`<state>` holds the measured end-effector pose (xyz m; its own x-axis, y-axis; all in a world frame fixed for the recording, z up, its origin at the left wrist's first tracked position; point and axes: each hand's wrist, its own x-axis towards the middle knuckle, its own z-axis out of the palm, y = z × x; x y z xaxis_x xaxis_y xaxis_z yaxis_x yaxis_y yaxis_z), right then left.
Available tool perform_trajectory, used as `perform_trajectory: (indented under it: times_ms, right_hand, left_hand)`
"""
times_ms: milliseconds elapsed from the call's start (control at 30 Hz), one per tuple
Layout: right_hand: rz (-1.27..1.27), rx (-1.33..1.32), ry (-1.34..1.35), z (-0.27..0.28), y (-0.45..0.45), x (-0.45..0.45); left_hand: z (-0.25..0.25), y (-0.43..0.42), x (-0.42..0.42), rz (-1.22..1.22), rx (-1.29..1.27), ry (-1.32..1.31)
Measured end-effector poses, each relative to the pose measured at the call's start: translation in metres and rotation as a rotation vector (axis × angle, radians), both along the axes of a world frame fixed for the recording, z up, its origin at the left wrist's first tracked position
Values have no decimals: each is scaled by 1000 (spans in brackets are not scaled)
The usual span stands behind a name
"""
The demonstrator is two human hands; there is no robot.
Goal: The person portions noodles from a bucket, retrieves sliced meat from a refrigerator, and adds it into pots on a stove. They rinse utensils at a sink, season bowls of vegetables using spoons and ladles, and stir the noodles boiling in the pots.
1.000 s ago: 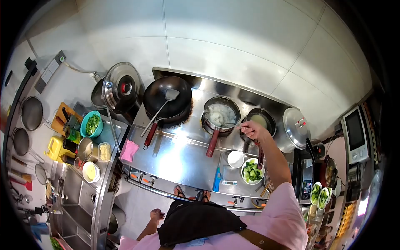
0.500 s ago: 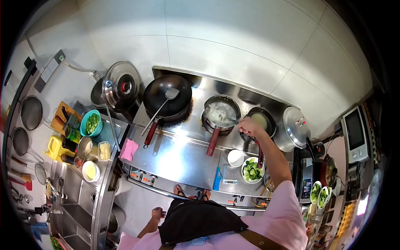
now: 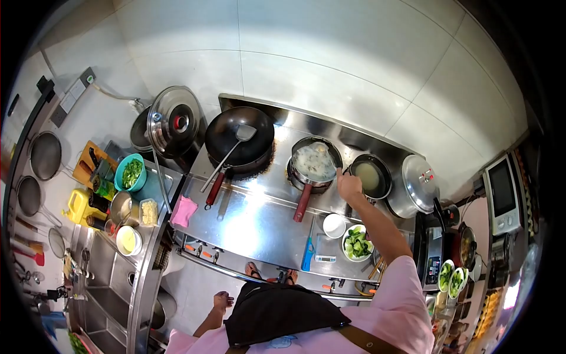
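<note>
My right hand [image 3: 349, 185] is closed beside the right rim of a saucepan [image 3: 303, 182] with a dark red handle. In the earlier frame a thin grey utensil ran from this hand into the pan; now what it holds is hidden. Cloudy, foamy liquid [image 3: 312, 163] fills the saucepan, with a pale lump near its far side. Just right of my hand, a smaller black pan [image 3: 386, 184] holds pale yellowish liquid. My left hand [image 3: 223, 300] hangs low by my apron [image 3: 277, 315], away from the counter, its fingers loosely apart and holding nothing.
Left of the saucepan sits a black wok [image 3: 218, 138] with a metal spatula [image 3: 245, 133] across it. A lidded steel pot [image 3: 413, 171] stands far right. Near the front edge are a white bowl [image 3: 334, 225], a bowl of greens [image 3: 357, 242] and a blue lighter [image 3: 308, 253].
My right hand has shifted slightly left and toward me, along the saucepan's rim. The foam has spread, and a pale lump shows at the far side. My left hand stays low.
</note>
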<state>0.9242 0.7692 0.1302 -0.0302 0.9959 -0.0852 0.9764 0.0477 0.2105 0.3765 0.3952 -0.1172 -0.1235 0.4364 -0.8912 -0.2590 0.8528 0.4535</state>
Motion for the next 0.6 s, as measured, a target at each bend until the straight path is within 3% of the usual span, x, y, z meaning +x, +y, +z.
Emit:
perform_trajectory:
  times_ms: [400,500,600]
  right_hand:
    - [-39,-111,-30,11,7,11]
    - [-56,-67,101,23,7,22]
    - [-140,-318,507,42,18,40]
  left_hand:
    - [-6,-10,-2,12,-30,34]
    - [-9,-15,-3,4,-6,16]
    - [-7,-14,0,17,-25,28]
